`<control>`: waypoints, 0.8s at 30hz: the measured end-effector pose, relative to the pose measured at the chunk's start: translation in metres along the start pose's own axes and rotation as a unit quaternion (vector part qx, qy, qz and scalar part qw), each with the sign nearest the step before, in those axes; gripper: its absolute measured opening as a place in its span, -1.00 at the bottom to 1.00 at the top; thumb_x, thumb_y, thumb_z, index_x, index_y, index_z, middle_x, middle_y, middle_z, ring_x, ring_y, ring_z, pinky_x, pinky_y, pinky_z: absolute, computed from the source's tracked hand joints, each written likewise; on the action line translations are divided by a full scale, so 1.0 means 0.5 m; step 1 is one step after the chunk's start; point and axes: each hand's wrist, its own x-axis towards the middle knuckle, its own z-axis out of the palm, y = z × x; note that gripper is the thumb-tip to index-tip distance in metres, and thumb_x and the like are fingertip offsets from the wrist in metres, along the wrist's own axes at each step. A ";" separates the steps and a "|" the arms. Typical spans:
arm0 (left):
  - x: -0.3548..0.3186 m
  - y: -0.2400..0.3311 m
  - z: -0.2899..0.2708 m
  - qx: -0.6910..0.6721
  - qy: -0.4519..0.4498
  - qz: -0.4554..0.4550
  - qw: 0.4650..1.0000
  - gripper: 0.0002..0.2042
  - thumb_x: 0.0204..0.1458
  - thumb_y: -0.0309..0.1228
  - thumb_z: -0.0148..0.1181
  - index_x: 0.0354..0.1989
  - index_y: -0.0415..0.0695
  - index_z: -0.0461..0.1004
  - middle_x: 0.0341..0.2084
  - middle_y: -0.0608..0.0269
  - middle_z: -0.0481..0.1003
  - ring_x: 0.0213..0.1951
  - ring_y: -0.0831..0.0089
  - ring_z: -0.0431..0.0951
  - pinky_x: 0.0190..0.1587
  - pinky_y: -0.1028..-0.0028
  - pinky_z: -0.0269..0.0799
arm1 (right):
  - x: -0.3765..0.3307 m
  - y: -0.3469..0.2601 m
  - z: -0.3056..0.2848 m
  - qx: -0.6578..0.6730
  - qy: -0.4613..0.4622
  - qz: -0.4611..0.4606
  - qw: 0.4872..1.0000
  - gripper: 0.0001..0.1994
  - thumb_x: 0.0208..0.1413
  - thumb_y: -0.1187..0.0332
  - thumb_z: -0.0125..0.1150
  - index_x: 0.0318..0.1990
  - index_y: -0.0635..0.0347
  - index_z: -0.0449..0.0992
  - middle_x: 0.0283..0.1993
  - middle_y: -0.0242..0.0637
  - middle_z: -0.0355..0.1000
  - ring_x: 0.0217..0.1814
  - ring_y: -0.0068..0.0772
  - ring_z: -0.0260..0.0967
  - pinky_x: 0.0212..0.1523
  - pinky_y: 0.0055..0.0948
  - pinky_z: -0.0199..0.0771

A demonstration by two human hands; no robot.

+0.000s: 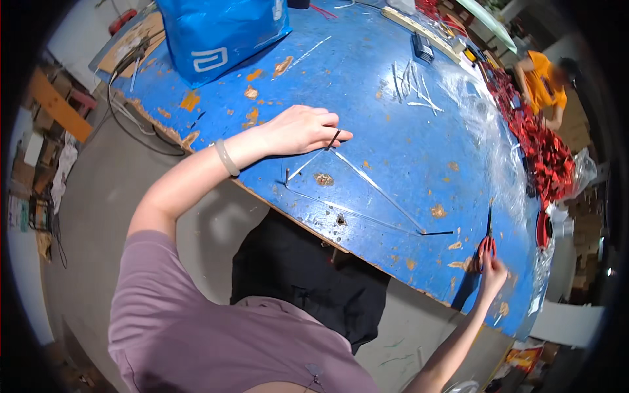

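A thin, shiny whitish strip (pixel 373 180) runs in a triangle around three dark pegs on the worn blue table. My left hand (pixel 304 131) rests by the far peg (pixel 333 139), fingers curled together against it; whatever they pinch is hidden. The near-left peg (pixel 286 177) and the right peg (pixel 438 232) stand apart from both hands. Over the table's right side, my right hand (pixel 495 278) grips red-handled scissors (pixel 485 251), their dark blades pointing away from me.
A blue bag (pixel 223 39) stands at the far left, near a dark cable (pixel 118 85). Cut strips (pixel 413 85) lie farther back beside a black box (pixel 422 47). Clear plastic film and red ribbon (pixel 547 164) line the right edge. Beyond, a person in orange (pixel 547 85) works.
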 end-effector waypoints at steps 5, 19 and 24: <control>-0.029 -0.008 -0.068 -0.067 0.096 -0.009 0.993 -0.87 -0.03 -0.40 0.04 -0.36 -0.14 0.48 -0.40 0.24 0.40 -0.31 0.35 0.42 -0.36 0.50 0.34 | -0.134 0.080 -0.055 -0.004 0.020 0.033 0.999 -0.74 -0.06 0.34 0.17 -0.55 0.44 0.41 -0.73 -0.33 0.23 -0.62 -0.65 0.04 -0.60 -0.57 0.10; 0.036 0.438 -0.011 -0.421 0.166 0.093 0.887 -0.86 -0.13 -0.49 0.15 -0.34 -0.15 0.46 -0.48 0.22 0.42 -0.41 0.32 0.41 -0.39 0.43 0.32 | -0.413 0.072 -0.079 0.147 0.027 0.186 0.971 -0.80 -0.09 0.35 0.20 -0.56 0.34 0.46 -0.75 -0.55 0.15 -0.69 -0.75 -0.05 -0.68 -0.67 -0.15; 0.140 0.652 0.127 -0.466 0.065 0.252 0.845 -0.79 -0.08 -0.30 0.07 -0.34 -0.18 0.41 -0.47 0.12 0.36 -0.33 0.22 0.39 -0.33 0.31 0.32 | -0.475 -0.003 -0.140 0.103 -0.020 0.243 0.964 -0.86 -0.16 0.46 0.22 -0.45 0.39 0.47 -0.58 -0.26 0.39 -0.48 -0.55 0.19 -0.36 -0.53 0.27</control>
